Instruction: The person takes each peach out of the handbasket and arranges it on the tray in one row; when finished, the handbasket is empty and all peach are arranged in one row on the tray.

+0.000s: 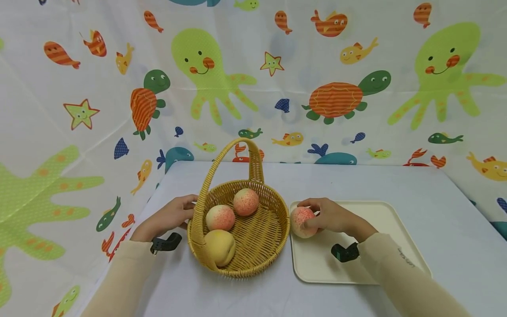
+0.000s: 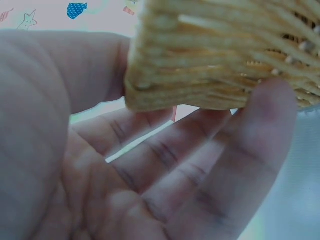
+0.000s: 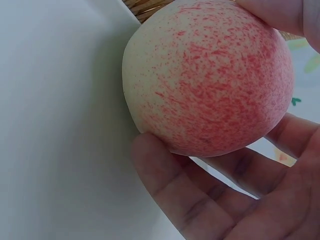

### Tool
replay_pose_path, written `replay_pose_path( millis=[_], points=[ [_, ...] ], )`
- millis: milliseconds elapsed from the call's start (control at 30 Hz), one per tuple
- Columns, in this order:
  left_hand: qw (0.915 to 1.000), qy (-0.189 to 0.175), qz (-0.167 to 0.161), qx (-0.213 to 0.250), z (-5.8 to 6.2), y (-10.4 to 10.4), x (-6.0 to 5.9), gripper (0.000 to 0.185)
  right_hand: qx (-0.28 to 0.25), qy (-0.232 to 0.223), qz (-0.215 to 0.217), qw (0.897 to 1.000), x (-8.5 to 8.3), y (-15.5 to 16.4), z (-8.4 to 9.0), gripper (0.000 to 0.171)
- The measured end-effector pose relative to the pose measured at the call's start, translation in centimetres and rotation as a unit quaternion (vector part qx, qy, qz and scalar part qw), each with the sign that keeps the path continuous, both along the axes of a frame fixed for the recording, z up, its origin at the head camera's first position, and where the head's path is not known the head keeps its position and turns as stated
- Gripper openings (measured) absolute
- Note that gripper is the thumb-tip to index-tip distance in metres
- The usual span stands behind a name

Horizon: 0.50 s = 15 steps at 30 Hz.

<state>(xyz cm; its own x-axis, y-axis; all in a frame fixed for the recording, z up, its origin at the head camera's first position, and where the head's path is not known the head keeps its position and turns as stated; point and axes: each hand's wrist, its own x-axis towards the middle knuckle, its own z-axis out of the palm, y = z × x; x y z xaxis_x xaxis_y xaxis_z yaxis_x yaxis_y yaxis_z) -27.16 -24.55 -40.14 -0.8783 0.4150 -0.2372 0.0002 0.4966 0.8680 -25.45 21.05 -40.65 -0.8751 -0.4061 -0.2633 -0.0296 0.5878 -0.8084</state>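
My left hand (image 1: 174, 213) grips the left side of a round woven basket (image 1: 259, 237) with a tall arched handle. In the left wrist view the thumb lies at the edge of the weave and the fingers (image 2: 260, 145) reach beneath it. Two pink-speckled peaches (image 1: 220, 218) and a yellow, peach-like fruit (image 1: 219, 248) sit in the basket's left and back part. My right hand (image 1: 334, 215) holds another speckled peach (image 3: 210, 80) between thumb and fingers. This peach is low over the left edge of a cream tray (image 1: 325, 264), right beside the basket's rim.
The tray lies to the right of the basket on a white-covered table (image 1: 253, 299). A curtain (image 1: 293, 48) printed with sea animals hangs behind the table and along its left side. Black wrist cameras (image 1: 345, 253) sit on both wrists.
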Motion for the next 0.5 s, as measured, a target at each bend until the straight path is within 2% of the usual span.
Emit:
replay_pose_path(
  millis=[500],
  points=[
    [1.0000, -0.002, 0.003, -0.002, 0.09, 0.07, 0.09, 0.049, 0.005, 0.000, 0.003, 1.000, 0.42, -0.15, -0.31, 0.064]
  ],
)
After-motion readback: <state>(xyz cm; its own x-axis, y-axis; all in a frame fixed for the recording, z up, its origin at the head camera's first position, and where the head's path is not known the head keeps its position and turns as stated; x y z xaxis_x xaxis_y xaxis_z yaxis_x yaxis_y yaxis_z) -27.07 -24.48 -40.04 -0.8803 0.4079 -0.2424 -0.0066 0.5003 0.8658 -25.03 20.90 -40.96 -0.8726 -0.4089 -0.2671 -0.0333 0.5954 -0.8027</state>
